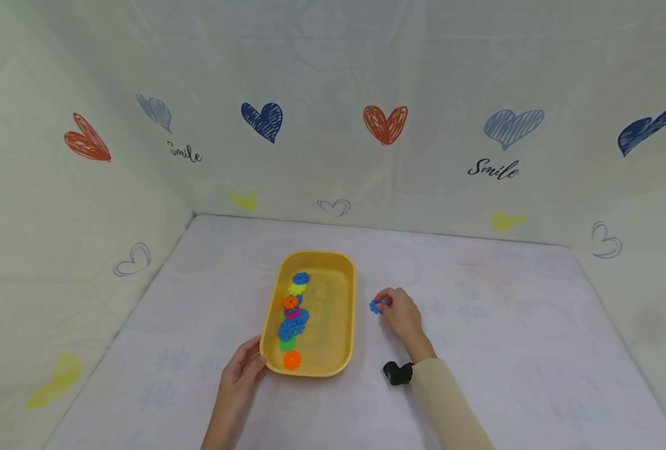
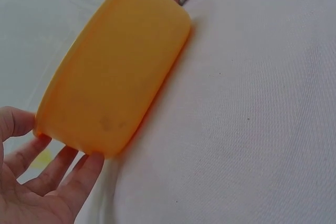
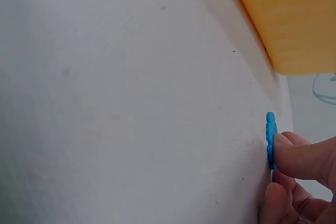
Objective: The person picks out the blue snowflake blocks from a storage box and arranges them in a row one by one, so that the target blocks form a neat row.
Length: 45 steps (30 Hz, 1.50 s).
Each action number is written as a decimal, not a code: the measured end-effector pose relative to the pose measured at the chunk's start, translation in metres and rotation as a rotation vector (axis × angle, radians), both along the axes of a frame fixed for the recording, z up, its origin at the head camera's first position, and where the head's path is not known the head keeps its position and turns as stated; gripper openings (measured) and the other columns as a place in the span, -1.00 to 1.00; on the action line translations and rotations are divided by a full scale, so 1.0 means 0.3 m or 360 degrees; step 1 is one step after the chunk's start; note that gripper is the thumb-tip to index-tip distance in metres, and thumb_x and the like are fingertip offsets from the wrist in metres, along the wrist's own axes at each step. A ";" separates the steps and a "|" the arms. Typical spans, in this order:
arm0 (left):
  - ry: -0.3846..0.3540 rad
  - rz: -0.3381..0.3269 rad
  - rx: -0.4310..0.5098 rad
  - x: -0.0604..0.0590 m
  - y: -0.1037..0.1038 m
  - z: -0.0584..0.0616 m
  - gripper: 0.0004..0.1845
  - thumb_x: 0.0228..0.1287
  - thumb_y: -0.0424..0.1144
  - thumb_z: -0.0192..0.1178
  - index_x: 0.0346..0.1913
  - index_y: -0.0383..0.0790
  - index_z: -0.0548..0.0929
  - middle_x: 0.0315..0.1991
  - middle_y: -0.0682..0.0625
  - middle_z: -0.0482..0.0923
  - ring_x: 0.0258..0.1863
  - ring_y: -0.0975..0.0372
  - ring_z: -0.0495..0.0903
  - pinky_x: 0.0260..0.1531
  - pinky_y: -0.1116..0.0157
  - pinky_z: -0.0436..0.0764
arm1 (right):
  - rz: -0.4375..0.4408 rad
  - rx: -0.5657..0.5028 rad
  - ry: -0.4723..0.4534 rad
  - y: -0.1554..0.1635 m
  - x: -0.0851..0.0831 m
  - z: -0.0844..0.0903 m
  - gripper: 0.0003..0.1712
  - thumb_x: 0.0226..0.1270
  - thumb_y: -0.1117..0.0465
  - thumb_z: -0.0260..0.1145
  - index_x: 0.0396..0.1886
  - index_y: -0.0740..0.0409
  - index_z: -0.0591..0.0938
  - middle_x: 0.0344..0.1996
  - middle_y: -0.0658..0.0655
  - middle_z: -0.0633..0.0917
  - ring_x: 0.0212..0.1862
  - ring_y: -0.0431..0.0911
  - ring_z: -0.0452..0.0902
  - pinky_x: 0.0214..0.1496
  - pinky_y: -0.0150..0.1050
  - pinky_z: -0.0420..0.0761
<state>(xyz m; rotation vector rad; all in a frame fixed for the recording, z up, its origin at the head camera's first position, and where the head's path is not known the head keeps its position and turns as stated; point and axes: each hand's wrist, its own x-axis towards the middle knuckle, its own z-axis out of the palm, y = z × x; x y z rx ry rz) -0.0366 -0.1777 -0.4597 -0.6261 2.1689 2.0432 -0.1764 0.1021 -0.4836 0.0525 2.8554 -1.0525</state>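
A yellow tray point(image 1: 327, 331) stands on the table with several flower-shaped plastic discs along its left side: blue point(image 1: 287, 329), orange point(image 1: 292, 359), green, yellow and pink. My left hand point(image 1: 242, 372) grips the tray's near left corner, thumb at the rim and fingers on the outer wall, as the left wrist view shows on the tray point(image 2: 115, 66). To the right of the tray, my right hand point(image 1: 403, 315) pinches a blue flower-shaped disc point(image 1: 374, 306) between thumb and fingers. In the right wrist view that blue disc point(image 3: 270, 140) is seen edge-on, close to the table surface.
The white table point(image 1: 507, 337) spreads out on both sides of the tray. Behind it hangs a pale sheet point(image 1: 322, 162) printed with hearts and lettering. A black device point(image 1: 397, 373) sits at my right wrist, by the beige sleeve point(image 1: 445, 400).
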 end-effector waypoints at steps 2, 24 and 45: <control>-0.0002 0.0004 -0.0007 0.002 -0.003 -0.001 -0.54 0.37 -0.21 0.03 0.30 -0.19 0.31 0.27 -0.16 0.35 0.10 0.26 0.48 0.01 0.46 0.56 | 0.0007 0.0012 -0.0008 -0.003 0.000 -0.001 -0.92 0.19 0.23 0.32 -0.30 0.05 0.63 -0.41 0.06 0.48 -0.38 -0.09 0.38 -0.36 -0.31 0.41; 0.0001 0.0027 0.0007 -0.002 0.004 0.001 -0.55 0.36 -0.22 0.04 0.28 -0.19 0.33 0.26 -0.17 0.36 0.14 0.16 0.47 -0.01 0.45 0.57 | -0.0099 -0.0393 0.0043 0.024 0.036 0.034 -0.81 0.23 0.36 0.20 -0.15 0.26 0.60 -0.30 0.22 0.57 -0.35 -0.04 0.49 -0.43 -0.35 0.55; -0.0032 0.0029 0.0008 -0.006 0.004 -0.002 -0.56 0.37 -0.26 0.00 0.29 -0.19 0.32 0.27 -0.16 0.35 0.18 0.10 0.43 0.01 0.45 0.56 | 0.0013 -0.0789 0.0165 -0.084 0.213 0.199 -0.76 0.19 0.28 0.30 -0.12 0.16 0.61 -0.15 0.10 0.67 -0.08 -0.05 0.57 0.05 -0.15 0.60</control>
